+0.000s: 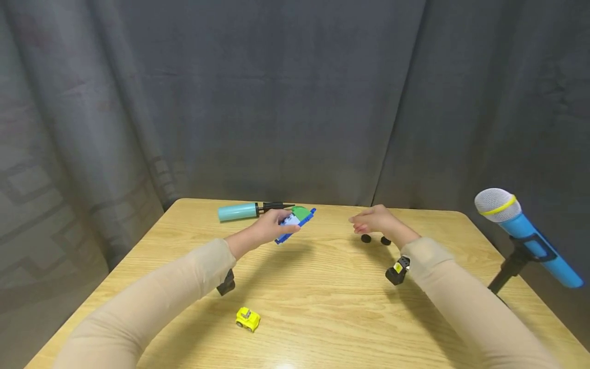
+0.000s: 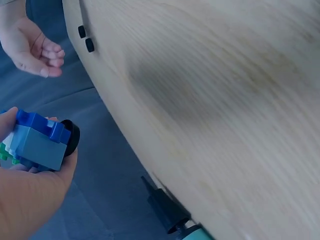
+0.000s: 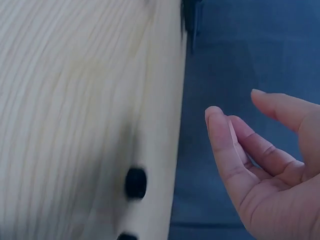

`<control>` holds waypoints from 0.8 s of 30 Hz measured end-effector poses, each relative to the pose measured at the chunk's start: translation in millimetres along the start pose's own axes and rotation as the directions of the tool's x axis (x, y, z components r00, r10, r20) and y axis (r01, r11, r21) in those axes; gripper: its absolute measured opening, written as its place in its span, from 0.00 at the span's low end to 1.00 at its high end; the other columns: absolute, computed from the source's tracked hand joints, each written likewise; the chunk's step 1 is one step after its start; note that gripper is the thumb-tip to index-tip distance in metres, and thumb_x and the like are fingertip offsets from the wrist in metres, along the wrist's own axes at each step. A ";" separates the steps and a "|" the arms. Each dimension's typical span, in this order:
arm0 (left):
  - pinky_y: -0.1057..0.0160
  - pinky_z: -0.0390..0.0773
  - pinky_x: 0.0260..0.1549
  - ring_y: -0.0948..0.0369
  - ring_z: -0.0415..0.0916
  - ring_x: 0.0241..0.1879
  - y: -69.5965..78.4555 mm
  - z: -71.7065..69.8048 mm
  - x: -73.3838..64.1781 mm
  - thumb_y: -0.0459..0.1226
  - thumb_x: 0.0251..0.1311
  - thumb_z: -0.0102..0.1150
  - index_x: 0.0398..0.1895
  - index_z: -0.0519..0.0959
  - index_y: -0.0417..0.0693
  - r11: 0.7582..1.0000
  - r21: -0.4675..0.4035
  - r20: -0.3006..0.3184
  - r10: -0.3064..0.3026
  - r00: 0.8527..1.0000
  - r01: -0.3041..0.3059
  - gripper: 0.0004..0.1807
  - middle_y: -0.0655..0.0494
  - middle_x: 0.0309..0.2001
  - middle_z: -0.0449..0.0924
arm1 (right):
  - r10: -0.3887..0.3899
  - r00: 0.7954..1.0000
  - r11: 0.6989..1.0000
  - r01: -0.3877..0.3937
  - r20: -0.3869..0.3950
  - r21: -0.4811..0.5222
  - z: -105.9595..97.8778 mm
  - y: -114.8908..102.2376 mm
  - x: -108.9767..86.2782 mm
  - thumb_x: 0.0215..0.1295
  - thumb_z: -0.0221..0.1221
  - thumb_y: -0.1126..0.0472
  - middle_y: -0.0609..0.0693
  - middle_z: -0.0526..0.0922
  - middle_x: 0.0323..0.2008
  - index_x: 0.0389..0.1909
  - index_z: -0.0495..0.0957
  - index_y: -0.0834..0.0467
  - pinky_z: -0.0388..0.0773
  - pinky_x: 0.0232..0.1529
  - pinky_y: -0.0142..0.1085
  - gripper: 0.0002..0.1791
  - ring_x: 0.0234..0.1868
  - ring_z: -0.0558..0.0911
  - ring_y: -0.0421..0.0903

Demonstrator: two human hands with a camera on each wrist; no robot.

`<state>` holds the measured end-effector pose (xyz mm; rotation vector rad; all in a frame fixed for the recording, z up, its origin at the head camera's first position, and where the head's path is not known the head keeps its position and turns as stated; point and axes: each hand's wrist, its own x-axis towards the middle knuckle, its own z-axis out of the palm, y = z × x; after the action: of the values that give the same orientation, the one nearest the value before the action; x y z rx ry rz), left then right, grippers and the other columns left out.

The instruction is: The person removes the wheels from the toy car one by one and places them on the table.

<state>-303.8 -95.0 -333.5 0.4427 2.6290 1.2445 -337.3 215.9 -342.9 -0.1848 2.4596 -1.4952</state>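
My left hand [image 1: 272, 227] grips a toy built of blocks [image 1: 295, 224], blue with green and pale blue parts, raised above the back of the table. In the left wrist view a black wheel [image 2: 73, 137] sits at one end of the blue block toy [image 2: 40, 145], and thumb and palm lie around it. My right hand [image 1: 377, 221] hovers to the right with loosely bent fingers and holds nothing. Thumb and fingertips of this right hand [image 3: 265, 170] are apart in the right wrist view. Just below it, two black wheels [image 1: 366, 238] lie on the table.
A teal hand pump [image 1: 237, 212] with a black nozzle lies at the table's back left. Near the front stands a small yellow toy car [image 1: 248, 319]. On the right, a blue microphone [image 1: 530, 236] rises on a black stand. Grey curtains [image 1: 276, 102] hang behind the wooden table [image 1: 322, 307].
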 end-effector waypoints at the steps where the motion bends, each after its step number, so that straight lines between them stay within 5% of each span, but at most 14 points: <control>1: 0.62 0.75 0.42 0.59 0.74 0.42 1.4 -0.2 -0.2 0.45 0.65 0.60 0.70 0.64 0.40 1.000 0.013 0.011 0.018 1.000 -0.018 0.34 0.47 0.56 0.77 | -0.008 1.000 1.000 0.008 0.006 0.007 3.3 -3.9 -0.7 0.67 0.60 0.59 0.49 0.85 0.30 0.55 0.71 0.78 0.80 0.51 0.45 0.27 0.34 0.87 0.43; 9: 0.66 0.72 0.32 0.61 0.71 0.34 9.0 -1.7 -1.9 0.43 0.67 0.58 0.67 0.67 0.37 0.989 0.099 0.073 0.104 0.992 -0.111 0.30 0.50 0.40 0.77 | -0.080 0.995 0.991 0.074 0.055 0.112 31.0 -38.8 -12.0 0.66 0.62 0.53 0.56 0.86 0.38 0.57 0.71 0.74 0.80 0.50 0.44 0.30 0.38 0.87 0.47; 16: 0.66 0.73 0.33 0.61 0.72 0.34 9.8 1.0 -0.4 0.43 0.66 0.58 0.61 0.72 0.38 0.976 0.132 0.118 0.156 0.981 -0.171 0.24 0.51 0.39 0.77 | -0.105 0.987 0.976 0.079 0.121 0.204 48.9 -56.0 -18.8 0.64 0.64 0.55 0.62 0.82 0.51 0.61 0.71 0.67 0.78 0.55 0.46 0.29 0.46 0.86 0.54; 24: 0.66 0.74 0.34 0.60 0.73 0.35 12.1 3.3 -1.5 0.44 0.66 0.58 0.58 0.73 0.36 0.957 0.189 0.149 0.192 0.970 -0.218 0.24 0.51 0.40 0.77 | -0.135 0.977 0.974 0.100 0.165 0.205 57.8 -54.7 -18.1 0.64 0.63 0.58 0.59 0.82 0.52 0.61 0.73 0.66 0.77 0.56 0.43 0.27 0.46 0.85 0.49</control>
<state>-299.2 -85.9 -326.1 0.8223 2.6618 0.9626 -305.0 145.6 -317.1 -0.4138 2.1808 -1.6783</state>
